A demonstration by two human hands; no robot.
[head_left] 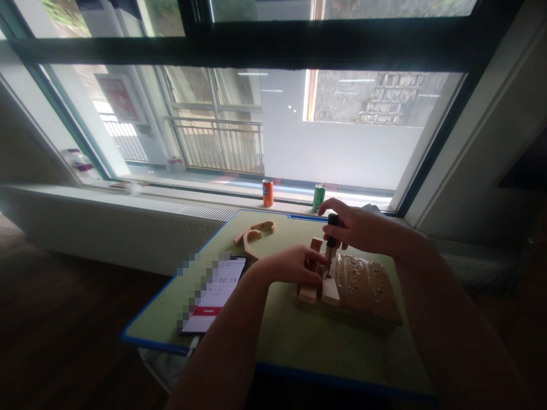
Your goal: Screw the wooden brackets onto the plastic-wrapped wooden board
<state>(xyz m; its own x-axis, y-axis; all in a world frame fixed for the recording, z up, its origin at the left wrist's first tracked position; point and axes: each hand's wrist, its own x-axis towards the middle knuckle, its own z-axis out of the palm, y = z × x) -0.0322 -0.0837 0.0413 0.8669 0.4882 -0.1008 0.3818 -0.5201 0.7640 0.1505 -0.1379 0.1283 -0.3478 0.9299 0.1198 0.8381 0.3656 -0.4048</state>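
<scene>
My right hand (348, 228) is closed round the black handle of a screwdriver (332, 224), which stands nearly upright. Its tip points down at a pale wooden piece (330, 291), where a small dark screw or hole shows. My left hand (301, 265) reaches in from the left, thumb and fingers bent close to the screwdriver's shaft and the wood. Whether those fingers grip the wood or the screw is hidden. A second wooden block (307, 294) lies under my left hand. Right of these is a flat brown package (367, 287) in clear plastic film.
Curved wooden pieces (256, 232) lie at the table's back left. A phone (213, 299) with a timer and a cable rests at the left edge of the green table (307, 347). An orange can (267, 193) and a green can (318, 197) stand on the window sill.
</scene>
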